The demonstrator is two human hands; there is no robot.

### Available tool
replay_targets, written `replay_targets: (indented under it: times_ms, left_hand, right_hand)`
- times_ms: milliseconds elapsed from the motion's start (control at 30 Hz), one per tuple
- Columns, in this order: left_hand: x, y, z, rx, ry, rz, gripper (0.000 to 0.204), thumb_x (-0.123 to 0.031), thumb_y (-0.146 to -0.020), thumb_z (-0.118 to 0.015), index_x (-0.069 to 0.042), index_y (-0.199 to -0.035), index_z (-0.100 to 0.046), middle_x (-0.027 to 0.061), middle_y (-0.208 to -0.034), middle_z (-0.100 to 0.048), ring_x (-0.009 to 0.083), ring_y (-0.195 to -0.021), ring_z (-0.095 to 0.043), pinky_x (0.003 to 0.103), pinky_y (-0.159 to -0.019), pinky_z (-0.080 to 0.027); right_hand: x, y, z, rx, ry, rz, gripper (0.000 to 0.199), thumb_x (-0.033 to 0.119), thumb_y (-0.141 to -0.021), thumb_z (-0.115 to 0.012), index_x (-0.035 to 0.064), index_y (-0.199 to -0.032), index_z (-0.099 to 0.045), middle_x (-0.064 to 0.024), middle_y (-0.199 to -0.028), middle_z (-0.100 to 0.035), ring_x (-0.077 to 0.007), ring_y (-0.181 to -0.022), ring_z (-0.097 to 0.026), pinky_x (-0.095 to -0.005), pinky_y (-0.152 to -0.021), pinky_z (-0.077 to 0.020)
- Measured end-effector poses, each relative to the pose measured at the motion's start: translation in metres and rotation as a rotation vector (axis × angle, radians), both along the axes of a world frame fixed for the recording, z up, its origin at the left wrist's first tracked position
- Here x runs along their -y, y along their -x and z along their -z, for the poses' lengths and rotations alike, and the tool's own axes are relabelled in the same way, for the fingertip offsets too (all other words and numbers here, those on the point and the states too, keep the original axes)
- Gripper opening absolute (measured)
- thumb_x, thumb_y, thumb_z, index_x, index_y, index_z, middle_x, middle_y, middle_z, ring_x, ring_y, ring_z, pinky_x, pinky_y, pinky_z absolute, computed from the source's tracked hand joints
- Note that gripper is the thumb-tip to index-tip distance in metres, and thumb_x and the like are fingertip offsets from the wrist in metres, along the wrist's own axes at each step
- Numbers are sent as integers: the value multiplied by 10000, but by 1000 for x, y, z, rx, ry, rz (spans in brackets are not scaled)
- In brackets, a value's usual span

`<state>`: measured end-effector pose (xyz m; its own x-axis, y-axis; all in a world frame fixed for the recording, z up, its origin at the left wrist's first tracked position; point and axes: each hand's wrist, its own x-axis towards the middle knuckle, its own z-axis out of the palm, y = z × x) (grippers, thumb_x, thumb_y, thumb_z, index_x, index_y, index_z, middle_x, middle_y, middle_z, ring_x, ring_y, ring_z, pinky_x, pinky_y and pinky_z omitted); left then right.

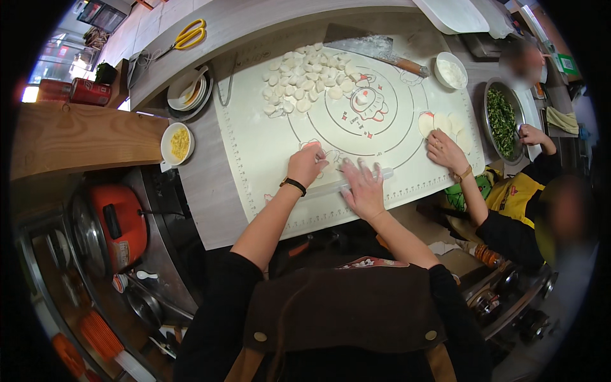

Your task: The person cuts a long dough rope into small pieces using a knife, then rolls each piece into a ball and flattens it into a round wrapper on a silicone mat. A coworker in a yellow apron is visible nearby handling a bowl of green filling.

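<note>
Nearest, the right hand (363,188) lies flat and open, fingers spread, palm pressed on a pale rolling pin (347,183) that runs left to right across the near part of a white pastry mat (254,146). The pin shows on both sides of this hand, so it sits under the palm rather than in a closed grip. Just to the left, the left hand (307,164), with a dark band at the wrist, is loosely curled, fingertips down on a small piece of dough (310,146) at the pin's left end; how tightly it pinches is hard to tell. Further right on the mat, another person's hand (445,151) rests on flat dough rounds (445,124). Beyond that stands a metal bowl of chopped greens (501,121). Left of the mat sits a small bowl of yellow filling (179,143). Farther off, a heap of dough pieces (305,76) covers the mat's far left, with a cleaver (369,46) and yellow scissors (189,35) behind
</note>
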<state>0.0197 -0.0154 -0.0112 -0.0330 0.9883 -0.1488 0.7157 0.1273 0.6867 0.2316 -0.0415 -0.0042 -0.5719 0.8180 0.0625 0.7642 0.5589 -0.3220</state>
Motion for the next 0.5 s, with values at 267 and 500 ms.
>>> replay_targets:
  times_ms: [267,500]
  left_hand:
    - [-20,-7,4,-145,-81,74,153,-218,-761,-755,-95,-791,-669,68,-715,-679,269,-710,-670,373,-664,-527]
    - [19,-6,5,15,59,-71,170,-156,-759,-749,-79,-821,-611,65,-757,-694,250,-743,-687,374,-680,-532]
  right_hand:
    - [-83,67,2,127,-31,219,605,312,-905,-527,182,-1472,-362,-138,-1542,-295,-387,-1410,-257,-614,-1111,-204]
    - [-22,40,0,174,-20,210,601,295,-906,-513,158,-1471,-360,-77,-1544,-312,-415,-1402,-262,-583,-1133,-198]
